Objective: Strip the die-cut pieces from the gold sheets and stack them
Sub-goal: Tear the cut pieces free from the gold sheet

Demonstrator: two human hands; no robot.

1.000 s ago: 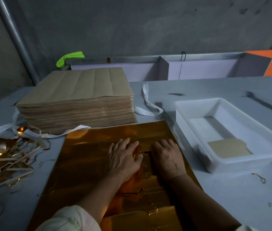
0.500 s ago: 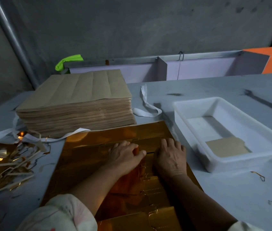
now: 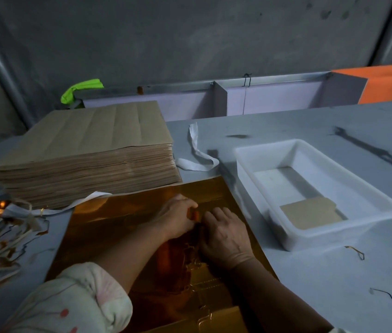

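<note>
Table (image 3: 310,272): grey, scuffed worktop in dim light, where I am working.
Gold sheet (image 3: 108,236): mirror-bright amber foil lying flat in front of me, its far edge just beside the stack, with die-cut outlines showing near my wrists.
Stack of brown sheets (image 3: 89,150): thick and squared, at the far left.
White tray (image 3: 329,236): to the right of the sheet, holding one tan die-cut piece (image 3: 310,216).
Scrap strips (image 3: 0,243): a gold tangle at the left edge.
My right hand (image 3: 226,234): palm down, pressing the sheet.
My left hand (image 3: 175,217): fingers curled onto the sheet, touching my right; I cannot tell whether it pinches anything.
</note>
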